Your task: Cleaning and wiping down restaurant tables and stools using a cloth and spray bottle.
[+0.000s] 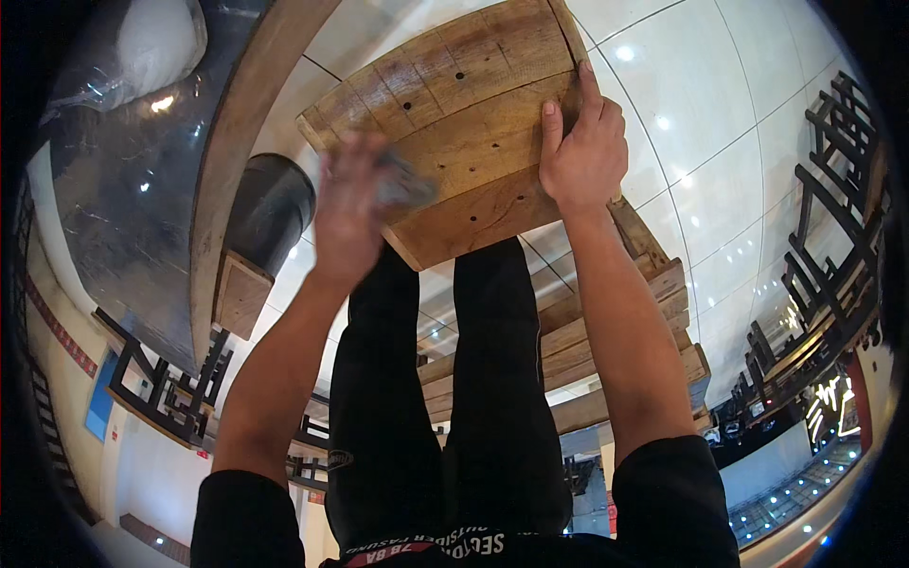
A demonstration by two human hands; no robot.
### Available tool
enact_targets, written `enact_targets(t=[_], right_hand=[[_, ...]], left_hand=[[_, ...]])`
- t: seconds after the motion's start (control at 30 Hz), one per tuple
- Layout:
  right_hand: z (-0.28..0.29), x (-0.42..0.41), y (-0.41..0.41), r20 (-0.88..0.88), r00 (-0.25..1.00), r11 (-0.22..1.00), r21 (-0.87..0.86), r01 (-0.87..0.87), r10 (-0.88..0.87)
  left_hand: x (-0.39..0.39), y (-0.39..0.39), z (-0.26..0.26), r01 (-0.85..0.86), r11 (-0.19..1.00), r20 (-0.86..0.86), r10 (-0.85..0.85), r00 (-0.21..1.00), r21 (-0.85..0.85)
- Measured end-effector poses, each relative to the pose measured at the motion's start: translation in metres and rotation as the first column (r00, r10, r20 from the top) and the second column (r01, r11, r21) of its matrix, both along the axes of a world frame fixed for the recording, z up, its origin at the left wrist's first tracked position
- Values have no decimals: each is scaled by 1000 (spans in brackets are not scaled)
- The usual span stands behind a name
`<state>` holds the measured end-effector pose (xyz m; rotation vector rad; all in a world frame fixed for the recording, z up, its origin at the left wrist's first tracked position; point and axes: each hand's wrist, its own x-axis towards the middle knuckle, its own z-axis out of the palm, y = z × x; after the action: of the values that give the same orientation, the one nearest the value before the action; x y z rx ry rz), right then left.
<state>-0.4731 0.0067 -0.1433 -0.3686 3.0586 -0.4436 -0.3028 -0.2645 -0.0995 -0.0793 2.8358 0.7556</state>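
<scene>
A wooden piece (pixel 454 160) made of joined planks lies before me, tilted, above my knees. Dark holes and several thin lines mark its face. My left hand (pixel 355 192), blurred, holds a grey pad or folded cloth (pixel 410 186) against the left part of the planks; which of the two it is I cannot tell. At the right edge, my right hand (pixel 586 145) grips the wood, with its thumb on the face and a finger along the rim.
On the left stands a dark-topped table (pixel 142 213) with a wooden edge, bearing a plastic bag with white contents (pixel 160 42). A black bin (pixel 273 206) stands beside it. Wooden slats (pixel 660 284) lie behind my right arm. Dark chairs (pixel 831 213) line the tiled floor (pixel 682 106) at right.
</scene>
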Motion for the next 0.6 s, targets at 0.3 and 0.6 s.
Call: enact_targets(t=[0.3,0.6], right_hand=[[-1,-1,0,-21,1000,999,43,13,-12],[4,-1,-18,41,992,990,65,-125,122]], left_hand=[[59,57,-6,-237,971,-24,238,971,17],[141,112,57,-238,923,385,111,916,302]])
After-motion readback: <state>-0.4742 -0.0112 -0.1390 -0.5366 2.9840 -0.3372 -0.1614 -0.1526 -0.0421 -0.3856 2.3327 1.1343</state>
